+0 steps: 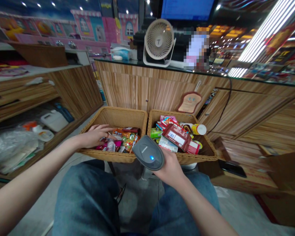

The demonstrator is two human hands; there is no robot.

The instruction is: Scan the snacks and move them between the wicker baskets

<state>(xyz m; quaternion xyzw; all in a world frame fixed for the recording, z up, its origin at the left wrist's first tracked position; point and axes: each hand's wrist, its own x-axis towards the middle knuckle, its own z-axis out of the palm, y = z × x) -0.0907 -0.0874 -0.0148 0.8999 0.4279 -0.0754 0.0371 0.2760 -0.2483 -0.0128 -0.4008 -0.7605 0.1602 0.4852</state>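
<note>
My right hand (170, 165) is wrapped round a dark grey barcode scanner (147, 152) with a lit blue light. The scanner is in front of the gap between two wicker baskets. My left hand (97, 135) reaches over the near left side of the left basket (120, 114), fingers stretched out above the snack packets (129, 141) inside; its fingertips are partly hard to make out. In the right basket (203, 158) lies a pile of packaged sweets, among them a brown packet (177, 137) with a white barcode label and a white tub with a yellow label (199, 129).
Beyond the baskets is a wood-panelled counter (127, 83) with a white fan (159, 41) on it. A black cable (227, 106) hangs down its front. Open shelves (71, 127) stand at left; cardboard boxes (250, 182) with a phone (232, 168) are at right.
</note>
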